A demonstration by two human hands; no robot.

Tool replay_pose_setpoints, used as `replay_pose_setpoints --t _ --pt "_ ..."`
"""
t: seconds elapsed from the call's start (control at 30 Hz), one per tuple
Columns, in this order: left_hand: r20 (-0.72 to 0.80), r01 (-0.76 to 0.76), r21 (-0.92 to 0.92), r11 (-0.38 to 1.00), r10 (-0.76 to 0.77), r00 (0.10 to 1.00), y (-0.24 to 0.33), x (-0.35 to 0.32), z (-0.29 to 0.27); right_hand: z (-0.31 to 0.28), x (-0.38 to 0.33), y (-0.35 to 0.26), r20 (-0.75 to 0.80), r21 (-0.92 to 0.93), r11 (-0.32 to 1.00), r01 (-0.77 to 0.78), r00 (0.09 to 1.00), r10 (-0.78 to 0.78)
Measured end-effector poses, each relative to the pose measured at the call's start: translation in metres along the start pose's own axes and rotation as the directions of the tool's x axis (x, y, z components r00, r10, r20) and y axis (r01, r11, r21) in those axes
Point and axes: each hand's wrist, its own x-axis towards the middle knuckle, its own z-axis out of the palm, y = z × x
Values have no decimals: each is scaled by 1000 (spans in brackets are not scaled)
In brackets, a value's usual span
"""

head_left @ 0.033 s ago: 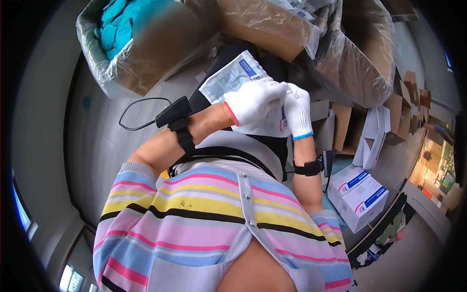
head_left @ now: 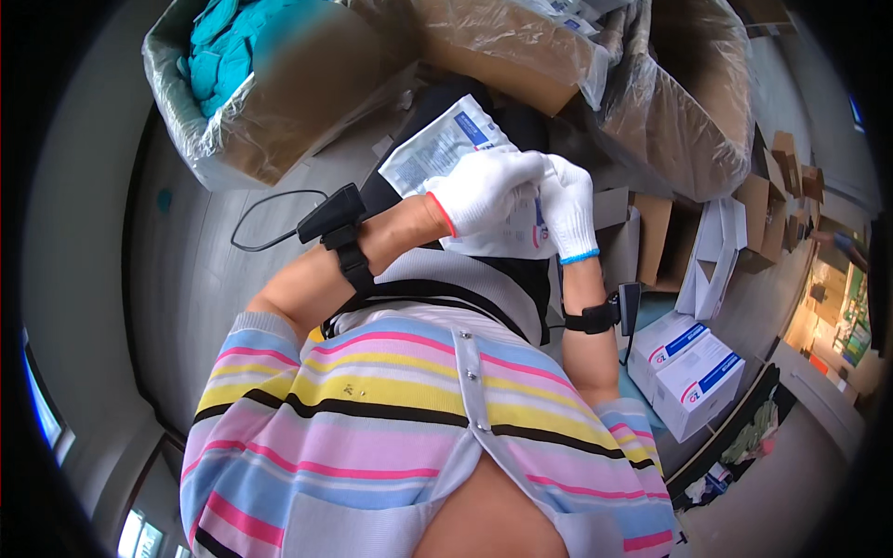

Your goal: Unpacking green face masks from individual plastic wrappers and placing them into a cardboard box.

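Observation:
On my lap lies a white plastic packet [head_left: 435, 149] with a blue printed block near its upper corner. A white printed piece [head_left: 512, 232] shows below my hands; whether it is the same packet or a second one is hidden. My left hand [head_left: 488, 191], in a white knit glove with a red cuff, has its fingers curled at the packet's right edge. Against it my right hand [head_left: 566, 200], in a white glove with a blue cuff, is closed, fingertips meeting the left's. Both seem to pinch the packet's edge, though the gloves cover the exact grip.
Ahead on the left, a plastic-lined carton [head_left: 270, 139] holds turquoise items [head_left: 223, 65]. Another lined carton [head_left: 502, 56] with white packets stands ahead, beside a lined box [head_left: 688, 121]. Opened cardboard boxes [head_left: 665, 242] and white printed boxes [head_left: 688, 372] are at my right.

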Motion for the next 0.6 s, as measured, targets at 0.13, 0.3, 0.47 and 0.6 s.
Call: replay_pose_setpoints --t 0.13,0.3,0.47,0.6 --pt "16 194 -243 950 -196 980 10 -4 -3 -10 14 -9 -125 -306 948 84 984 -128" --pt "125 389 -252 886 -369 921 46 -39 -47 -14 26 11 -241 -194 978 75 963 -122" --pt "212 611 -306 730 -573 792 54 -93 -88 -33 27 34 -233 -213 974 79 964 -129" --pt "339 709 -148 689 -638 691 35 -97 -108 -33 21 18 -181 -144 987 69 979 -95"
